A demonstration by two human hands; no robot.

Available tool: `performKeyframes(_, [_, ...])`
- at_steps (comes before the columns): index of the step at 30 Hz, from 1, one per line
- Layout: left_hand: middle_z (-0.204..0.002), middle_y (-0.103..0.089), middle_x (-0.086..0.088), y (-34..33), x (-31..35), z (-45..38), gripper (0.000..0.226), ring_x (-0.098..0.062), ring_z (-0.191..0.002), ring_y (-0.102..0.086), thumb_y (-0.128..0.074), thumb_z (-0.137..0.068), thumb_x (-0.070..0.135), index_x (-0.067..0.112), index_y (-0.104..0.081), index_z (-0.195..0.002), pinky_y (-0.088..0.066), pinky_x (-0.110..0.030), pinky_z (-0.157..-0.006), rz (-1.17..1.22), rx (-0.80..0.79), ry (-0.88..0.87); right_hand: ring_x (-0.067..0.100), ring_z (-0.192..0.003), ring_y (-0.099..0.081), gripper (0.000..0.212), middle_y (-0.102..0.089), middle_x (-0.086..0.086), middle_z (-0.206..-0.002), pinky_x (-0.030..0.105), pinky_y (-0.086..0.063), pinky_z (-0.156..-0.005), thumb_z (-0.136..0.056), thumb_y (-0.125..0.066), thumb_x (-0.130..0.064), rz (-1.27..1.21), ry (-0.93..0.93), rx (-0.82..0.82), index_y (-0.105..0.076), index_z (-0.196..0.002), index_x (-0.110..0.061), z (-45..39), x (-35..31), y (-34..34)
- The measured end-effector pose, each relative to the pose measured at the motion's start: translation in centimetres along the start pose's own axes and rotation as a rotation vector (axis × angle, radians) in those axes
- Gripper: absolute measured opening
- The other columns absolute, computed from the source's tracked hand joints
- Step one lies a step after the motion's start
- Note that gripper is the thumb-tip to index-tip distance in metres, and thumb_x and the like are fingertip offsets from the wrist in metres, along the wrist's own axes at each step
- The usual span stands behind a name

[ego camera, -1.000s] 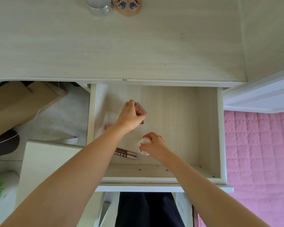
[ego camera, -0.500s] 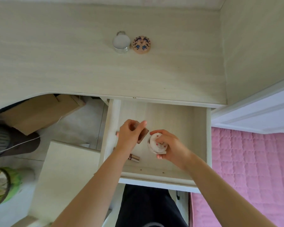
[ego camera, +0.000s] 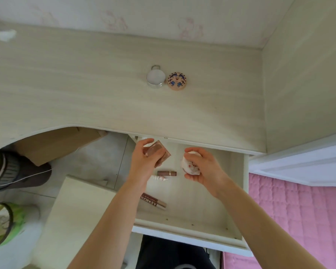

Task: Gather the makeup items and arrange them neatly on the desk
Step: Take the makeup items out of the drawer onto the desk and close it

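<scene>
The left hand [ego camera: 144, 162] grips a flat, square compact [ego camera: 159, 152] with a glossy rose-brown lid, thumb on top and fingers curled beneath, above the back left corner of the open drawer [ego camera: 239, 191]. The right hand [ego camera: 204, 167] holds a round white case [ego camera: 190, 166] with a small pink pattern, fingers wrapped over its top and underside, above the middle of the drawer.

On the smooth pale wood-grain floor of the drawer lie three slim items. A short brown lipstick tube [ego camera: 166, 173] with a gold band lies crosswise. A pale, ridged object [ego camera: 159, 178], possibly a cap or small tube, touches it; blur prevents identification. A brown lip-gloss tube [ego camera: 153, 201] with white lettering and a metallic end lies diagonally near the front.

On the matte wood-grain desk [ego camera: 66, 94], a round silver tin [ego camera: 155, 78] with a wire loop stands just beside a round peach disc [ego camera: 177, 81] with a blue dotted pattern. A pink quilted cover [ego camera: 303, 220] lies to the right.
</scene>
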State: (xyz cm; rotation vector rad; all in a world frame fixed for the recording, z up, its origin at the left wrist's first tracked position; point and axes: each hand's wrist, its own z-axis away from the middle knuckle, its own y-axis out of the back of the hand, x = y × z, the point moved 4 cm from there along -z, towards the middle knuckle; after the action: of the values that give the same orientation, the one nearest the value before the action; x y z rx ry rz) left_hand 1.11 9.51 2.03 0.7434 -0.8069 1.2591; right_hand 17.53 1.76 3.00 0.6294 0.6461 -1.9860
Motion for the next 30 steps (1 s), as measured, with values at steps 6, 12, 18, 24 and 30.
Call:
performKeyframes(6, [-0.099,-0.064,-0.001,0.4,3.5,-5.1,0.041,-0.013,-0.081,-0.063,-0.074,-0.08,0.009,0.021,-0.055,-0.114,-0.053,-0.021,-0.061,-0.141,-0.012,-0.067,0.022,-0.089,-0.062,0.039,-0.056,0.005,-0.107,0.034,-0.058,-0.068,-0.082,-0.071,-0.021,-0.003,0.013,0.214,-0.054,-0.116,-0.017,-4.2,-3.5,-0.8])
performKeyframes(12, [-0.103,-0.063,-0.006,0.0,5.6,-12.2,0.028,-0.022,-0.085,-0.062,-0.067,-0.084,0.01,0.02,-0.058,-0.108,-0.055,-0.041,-0.076,-0.339,-0.041,-0.112,0.02,-0.096,-0.063,0.042,-0.06,0.003,-0.105,0.042,-0.06,-0.077,-0.078,-0.076,-0.028,0.018,0.016,0.305,-0.057,-0.113,-0.014,-9.1,-7.3,-2.1])
performKeyframes(18, [-0.091,-0.06,0.006,-0.9,7.1,-17.3,0.036,-0.012,-0.083,-0.059,-0.067,-0.085,0.016,0.017,-0.052,-0.117,-0.047,-0.013,-0.064,-0.432,-0.056,-0.142,0.015,-0.089,-0.061,0.045,-0.063,-0.004,-0.099,0.024,-0.052,-0.065,-0.072,-0.079,-0.035,0.403,0.254,0.464,-0.06,-0.109,-0.02,-13.0,-10.5,-3.4])
performKeyframes(24, [-0.088,-0.056,0.011,-1.4,7.1,-19.0,0.034,0.0,-0.077,-0.054,-0.066,-0.085,0.019,0.02,-0.052,-0.117,-0.037,-0.007,-0.051,-0.515,-0.067,-0.163,0.009,-0.082,-0.053,0.051,-0.057,-0.005,-0.096,0.012,-0.035,-0.053,-0.073,-0.077,-0.033,0.54,0.306,0.508,-0.052,-0.114,-0.015,-15.3,-11.2,-4.8])
performKeyframes(30, [-0.103,-0.059,0.002,-1.6,6.6,-19.2,0.034,-0.018,-0.097,-0.056,-0.064,-0.085,0.013,0.015,-0.055,-0.117,-0.049,-0.029,-0.082,-0.614,-0.083,-0.245,0.02,-0.096,-0.055,0.05,-0.056,-0.001,-0.103,0.033,-0.051,-0.077,-0.075,-0.072,-0.045,0.69,0.297,0.485,-0.053,-0.111,-0.016,-16.8,-11.1,-5.9])
